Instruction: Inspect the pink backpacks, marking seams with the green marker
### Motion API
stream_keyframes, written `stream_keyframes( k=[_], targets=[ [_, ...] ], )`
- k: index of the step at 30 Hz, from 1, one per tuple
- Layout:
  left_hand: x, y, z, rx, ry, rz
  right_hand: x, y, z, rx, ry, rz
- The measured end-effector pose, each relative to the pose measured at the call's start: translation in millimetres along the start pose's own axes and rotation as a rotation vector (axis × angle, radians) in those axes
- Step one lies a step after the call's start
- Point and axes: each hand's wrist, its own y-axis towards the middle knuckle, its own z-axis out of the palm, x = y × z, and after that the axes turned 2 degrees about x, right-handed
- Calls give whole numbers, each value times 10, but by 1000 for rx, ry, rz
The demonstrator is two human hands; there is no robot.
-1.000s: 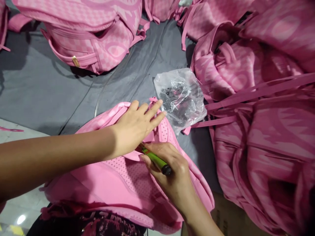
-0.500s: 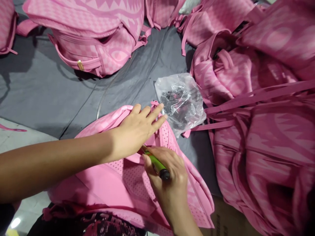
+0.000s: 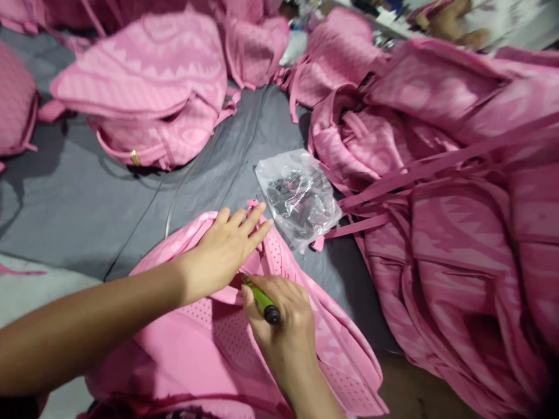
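Around the plastic packet (image 3: pixel 297 198), pink bags (image 3: pixel 152 75) crowd gray cloth (image 3: pixel 78 215); on its near side, our left hand (image 3: pixel 220 253) lies spread on a backpack (image 3: pixel 174 349), our right hand (image 3: pixel 283 320) curled round a green tool (image 3: pixel 262 299).

The green tool (image 3: pixel 262 301) has its tip hidden beside the left hand (image 3: pixel 218 256).

1 head view, facing forward and down, near-side backpack (image 3: pixel 187 355) close

1. I can read no words, numbers or brands.
2. The clear plastic bag (image 3: pixel 301 218) shows dark marks (image 3: pixel 283 185), illegible from my end.
3. I make out no lettering on the green tool (image 3: pixel 262 302).
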Motion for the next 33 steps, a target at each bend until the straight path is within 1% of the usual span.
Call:
stream_keyframes(
  k=[2,4,7,10,14,17,19,20,22,23,24,25,26,27,28,29,31,33],
  targets=[
    [-3,-11,5,4,16,-13,14,0,14,15,49,-2],
    [3,-7,27,-13,39,-19,24,9,24,15,92,28],
    [4,20,72,-40,76,-24,27,28,26,-25,55,89],
    [-6,38,108,-38,96,-48,6,42,43,-30,70,47],
    [6,46,143,-49,117,-46,-43,41,152,-36,-23,115],
    [23,47,156,-38,145,-44,-34,46,203,-15,-5,98],
    [27,44,159,-44,154,-46,-22,57,99,-23,46,105],
    [27,42,162,-49,154,-50,-31,65,-11,-55,107,98],
    [25,45,174,-48,148,-65,-118,92,-326,-193,272,34],
    [24,49,184,-42,145,-74,-209,117,-506,-284,315,13],
    [23,56,197,-39,143,-81,-335,155,-682,-351,287,45],
    [21,65,211,-39,141,-83,-497,207,-835,-390,202,119],
    [17,74,225,-43,139,-86,-690,275,-953,-382,63,239],
    [13,84,239,-45,136,-91,-905,358,-1027,-295,-87,398],
    [9,94,252,-42,130,-98,-1130,453,-1053,-224,-149,479],
    [5,104,265,-36,123,-107,-1348,556,-1034,-159,-184,533],
    [-1,124,285,-11,108,-129,-1717,768,-898,-44,-210,601],
    [-4,141,296,9,94,-147,-1948,952,-706,28,-244,670]
  ],
)
